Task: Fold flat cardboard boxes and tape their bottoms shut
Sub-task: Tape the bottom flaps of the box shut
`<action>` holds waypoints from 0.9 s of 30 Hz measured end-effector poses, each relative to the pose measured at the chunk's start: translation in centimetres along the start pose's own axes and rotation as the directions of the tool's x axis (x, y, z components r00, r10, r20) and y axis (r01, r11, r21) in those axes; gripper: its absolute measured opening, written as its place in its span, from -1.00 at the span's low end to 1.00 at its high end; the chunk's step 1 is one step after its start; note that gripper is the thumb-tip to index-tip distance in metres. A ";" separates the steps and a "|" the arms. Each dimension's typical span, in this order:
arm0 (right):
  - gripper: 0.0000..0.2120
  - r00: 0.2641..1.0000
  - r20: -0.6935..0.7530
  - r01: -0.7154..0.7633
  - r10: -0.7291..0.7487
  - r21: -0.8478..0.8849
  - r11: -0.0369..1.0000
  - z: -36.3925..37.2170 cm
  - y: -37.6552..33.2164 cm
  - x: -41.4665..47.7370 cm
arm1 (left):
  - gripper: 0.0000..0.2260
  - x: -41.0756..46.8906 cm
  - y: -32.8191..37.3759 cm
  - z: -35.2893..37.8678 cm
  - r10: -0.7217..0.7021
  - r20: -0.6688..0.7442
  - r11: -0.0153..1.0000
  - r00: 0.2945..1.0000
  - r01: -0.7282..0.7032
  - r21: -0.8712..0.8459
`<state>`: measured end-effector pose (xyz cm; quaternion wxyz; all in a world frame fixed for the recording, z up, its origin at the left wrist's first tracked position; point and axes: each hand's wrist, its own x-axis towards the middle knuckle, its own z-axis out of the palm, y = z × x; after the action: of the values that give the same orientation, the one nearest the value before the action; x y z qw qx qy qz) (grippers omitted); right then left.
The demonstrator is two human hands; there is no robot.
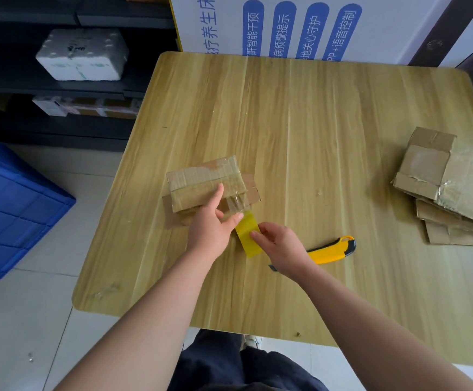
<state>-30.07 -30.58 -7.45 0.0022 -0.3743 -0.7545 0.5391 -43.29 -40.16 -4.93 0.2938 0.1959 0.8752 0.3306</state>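
My left hand [211,224] clasps the corrugated, tape-glossed box [201,179], whose long axis runs roughly parallel to the tabletop's [328,122] near edge. My right hand [281,245] has its fingers pinching a smooth yellow tape strip [247,240].

On table [314,122]: cardboard box [201,187] left of centre; tape strip [248,237] off its near side; utility knife [331,251] right of strip; flat-box stack [455,193] at right edge. Floor, left: crate [12,207]. Foam box [83,55] on shelf [18,86] behind crate.
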 end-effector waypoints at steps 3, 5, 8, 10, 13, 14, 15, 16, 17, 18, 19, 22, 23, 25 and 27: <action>-0.79 0.999 0.040 0.031 -0.031 -0.004 1.000 -0.4 0.2 0.1 | -0.26 -0.2 0.0 1.4 -0.062 -0.012 0.939 0.998 0.054 -0.339; -0.85 0.996 0.088 -0.011 0.010 0.005 1.000 -1.4 0.8 -0.1 | -0.24 -0.4 0.2 1.9 -0.105 0.034 0.860 0.994 0.108 -0.498; -0.56 0.996 0.063 -0.034 0.056 -0.305 0.952 -4.2 3.4 -0.4 | -0.25 -0.1 0.3 1.8 -0.138 0.075 0.782 0.988 0.154 -0.604; -0.47 0.996 0.060 -0.017 0.060 -0.556 0.831 -5.7 5.1 -0.8 | -0.25 0.1 0.1 1.7 -0.131 0.081 0.788 0.988 0.154 -0.596; -0.56 0.994 0.089 0.013 0.067 -0.690 0.724 -6.3 6.9 -0.9 | -0.25 0.3 0.1 1.6 -0.129 0.081 0.810 0.988 0.152 -0.566; -0.60 0.994 0.093 0.024 0.057 -0.694 0.719 -6.3 7.2 -0.9 | -0.25 0.4 0.0 1.6 -0.129 0.076 0.817 0.989 0.149 -0.557; -0.63 0.995 0.091 0.029 0.045 -0.685 0.728 -6.3 7.4 -0.8 | -0.25 0.4 0.0 1.6 -0.129 0.069 0.824 0.989 0.146 -0.547; -0.66 0.996 0.083 0.034 0.029 -0.666 0.745 -6.4 7.5 -0.7 | -0.25 0.5 0.0 1.7 -0.133 0.060 0.831 0.989 0.144 -0.537; -0.68 0.997 0.071 0.034 0.015 -0.637 0.770 -6.5 7.6 -0.7 | -0.25 0.5 -0.1 1.8 -0.135 0.047 0.840 0.990 0.139 -0.524; -0.70 0.998 0.057 0.028 0.007 -0.593 0.805 -6.7 7.5 -0.6 | -0.26 0.5 -0.1 1.9 -0.138 0.032 0.849 0.990 0.135 -0.511; -0.72 0.999 0.040 0.012 0.011 -0.533 0.846 -7.0 7.3 -0.5 | -0.26 0.5 -0.1 2.0 -0.141 0.018 0.857 0.990 0.131 -0.498; -0.79 1.000 0.017 0.001 0.005 -0.350 0.937 -8.1 5.8 -0.2 | -0.27 0.5 0.0 2.0 -0.136 0.000 0.877 0.991 0.120 -0.466; -0.82 1.000 0.015 0.028 -0.024 -0.322 0.946 -8.5 5.1 0.0 | -0.28 0.5 0.0 2.0 -0.133 0.000 0.881 0.991 0.118 -0.457; -0.85 0.995 0.015 0.094 -0.094 -0.279 0.956 -9.0 3.5 0.4 | -0.30 0.5 0.0 1.9 -0.124 -0.008 0.886 0.992 0.107 -0.451; -0.83 0.990 0.038 0.141 -0.136 -0.253 0.957 -9.2 1.6 0.9 | -0.31 0.4 0.0 1.9 -0.114 -0.019 0.891 0.993 0.094 -0.444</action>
<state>-26.08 -22.38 -5.26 -0.0159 -0.3122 -0.8419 0.4399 -42.40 -39.09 -6.24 0.3284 0.0695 0.7928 0.5087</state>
